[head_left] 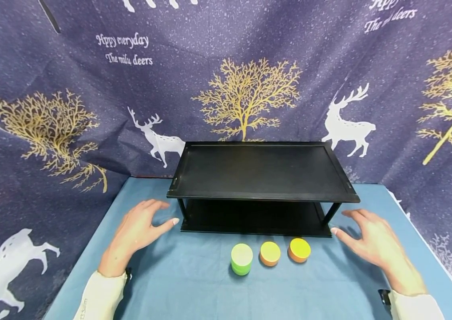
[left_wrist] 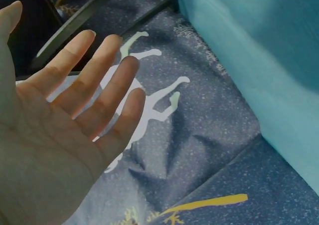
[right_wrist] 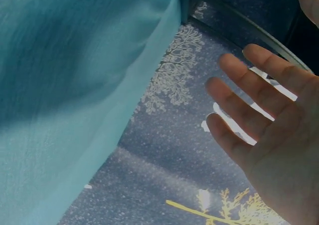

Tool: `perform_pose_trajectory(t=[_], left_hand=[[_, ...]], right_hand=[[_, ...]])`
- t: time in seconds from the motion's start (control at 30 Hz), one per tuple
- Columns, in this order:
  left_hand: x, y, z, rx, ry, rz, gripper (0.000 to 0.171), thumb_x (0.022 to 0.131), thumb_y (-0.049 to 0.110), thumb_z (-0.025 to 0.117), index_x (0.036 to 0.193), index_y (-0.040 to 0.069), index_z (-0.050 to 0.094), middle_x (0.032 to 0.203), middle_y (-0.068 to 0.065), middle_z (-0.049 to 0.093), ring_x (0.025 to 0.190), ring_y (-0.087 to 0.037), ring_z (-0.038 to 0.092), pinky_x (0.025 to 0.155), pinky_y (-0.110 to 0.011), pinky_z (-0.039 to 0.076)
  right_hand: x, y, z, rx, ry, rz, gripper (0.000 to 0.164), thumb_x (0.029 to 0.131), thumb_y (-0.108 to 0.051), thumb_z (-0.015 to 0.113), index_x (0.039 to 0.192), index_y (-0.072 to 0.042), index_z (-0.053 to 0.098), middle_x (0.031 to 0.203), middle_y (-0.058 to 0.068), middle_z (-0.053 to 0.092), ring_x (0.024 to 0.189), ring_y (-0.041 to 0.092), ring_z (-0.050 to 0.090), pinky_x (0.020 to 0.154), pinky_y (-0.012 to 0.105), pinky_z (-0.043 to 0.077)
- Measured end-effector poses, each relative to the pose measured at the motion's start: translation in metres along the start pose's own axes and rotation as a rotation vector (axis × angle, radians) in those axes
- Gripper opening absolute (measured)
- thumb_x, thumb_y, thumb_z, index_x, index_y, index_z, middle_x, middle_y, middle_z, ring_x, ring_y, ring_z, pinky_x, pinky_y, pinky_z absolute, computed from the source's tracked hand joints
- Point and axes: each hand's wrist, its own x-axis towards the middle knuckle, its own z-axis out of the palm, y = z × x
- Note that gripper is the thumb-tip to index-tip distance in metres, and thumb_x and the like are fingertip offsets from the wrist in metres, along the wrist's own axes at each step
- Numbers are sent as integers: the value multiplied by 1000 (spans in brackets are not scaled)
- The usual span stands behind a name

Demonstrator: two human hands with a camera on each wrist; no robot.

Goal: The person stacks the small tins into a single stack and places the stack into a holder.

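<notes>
A black two-tier rack [head_left: 262,173] stands at the back of the blue-covered table. Beside its left end my left hand [head_left: 138,229] is held with thumb and fingers apart, nothing between them. My right hand [head_left: 374,240] mirrors it at the right end, its thumb tip close to the rack's lower corner. Both palms show bare in the wrist views, fingers extended. In front of the rack sit three round pieces: a taller green cylinder [head_left: 241,260], a short orange one with a pale yellow top [head_left: 270,253], and another orange one with a brighter yellow top [head_left: 299,250].
Blue cloth [head_left: 194,289] covers the table. Behind and around it hangs a dark blue curtain [head_left: 170,89] printed with white deer and golden trees. The rack's upper board overhangs its lower board, with posts between them near the ends.
</notes>
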Motion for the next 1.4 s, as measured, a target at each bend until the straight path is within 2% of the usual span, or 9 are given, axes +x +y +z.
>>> perform_pose_trajectory(t=[0.23, 0.5, 0.87, 1.13, 1.4], left_hand=[[-1, 8, -3, -12, -17, 7, 58, 93, 64, 72, 126, 16, 75, 126, -3, 72, 118, -31, 66, 96, -57, 54], [-1, 16, -5, -24, -33, 21, 57, 93, 65, 72, 125, 19, 75, 126, -1, 73, 119, -29, 67, 97, -55, 54], [-1, 23, -3, -49, -54, 26, 55, 92, 69, 72, 124, 24, 75, 119, 7, 74, 114, -21, 70, 94, -51, 57], [-1, 31, 2, -67, -84, 63, 52, 92, 65, 73, 126, 25, 75, 113, 8, 75, 107, -21, 72, 90, -49, 57], [-2, 37, 5, -103, -114, 84, 50, 92, 64, 75, 126, 26, 74, 114, 8, 75, 108, -19, 72, 93, -47, 57]], right_hand=[[1, -6, -1, 3, -5, -19, 55, 80, -39, 91, 119, -4, 74, 115, 18, 73, 106, 42, 68, 87, 64, 49], [2, -11, 1, 17, 23, -90, 51, 75, -34, 94, 115, -8, 76, 111, 11, 74, 99, 38, 70, 82, 58, 52], [4, -23, -3, 18, -22, -68, 52, 79, -39, 92, 117, -6, 77, 109, 10, 75, 99, 38, 71, 84, 59, 53], [4, -28, -1, 9, -11, -92, 52, 77, -38, 94, 117, -9, 76, 102, 4, 74, 87, 30, 70, 76, 54, 54], [5, -35, -3, 16, -37, -83, 52, 79, -39, 93, 118, -10, 75, 108, 8, 74, 94, 33, 70, 81, 57, 53]])
